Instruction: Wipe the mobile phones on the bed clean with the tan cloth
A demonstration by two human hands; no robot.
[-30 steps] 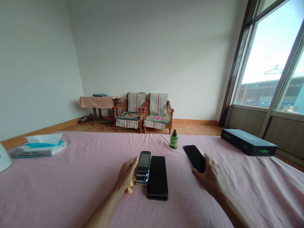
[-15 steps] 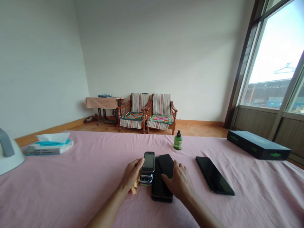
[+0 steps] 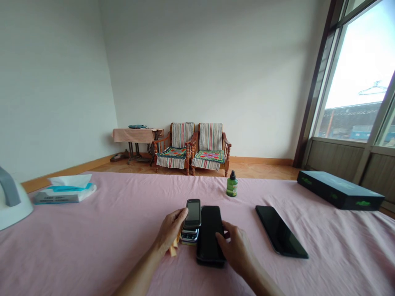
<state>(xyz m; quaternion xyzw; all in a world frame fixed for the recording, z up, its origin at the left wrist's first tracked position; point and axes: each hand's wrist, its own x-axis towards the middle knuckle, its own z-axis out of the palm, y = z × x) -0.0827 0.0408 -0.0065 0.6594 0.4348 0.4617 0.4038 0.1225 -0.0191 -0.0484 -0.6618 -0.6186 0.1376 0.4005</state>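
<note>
My left hand is closed on the left side of a small silver-framed mobile phone. Beneath that phone lies another silver phone with keys, partly covered. A bit of yellow-orange cloth pokes out under my left hand. Just to the right, black smartphones lie stacked one on another, their edges nearly lined up. My right hand grips the stack's right edge, thumb on the top smartphone and fingers along its side. Farther right a black tablet rests flat and slanted, apart from both hands.
On the pink cloth stand a green bottle beyond the phones, a black box at far right, and a tissue pack at left. A white and grey appliance is cut off at the left edge. Two wooden armchairs stand behind.
The top black smartphone has turned from a slant to lie in line with the one below. My right hand has shifted down to the stack's right edge. My left hand stays put.
</note>
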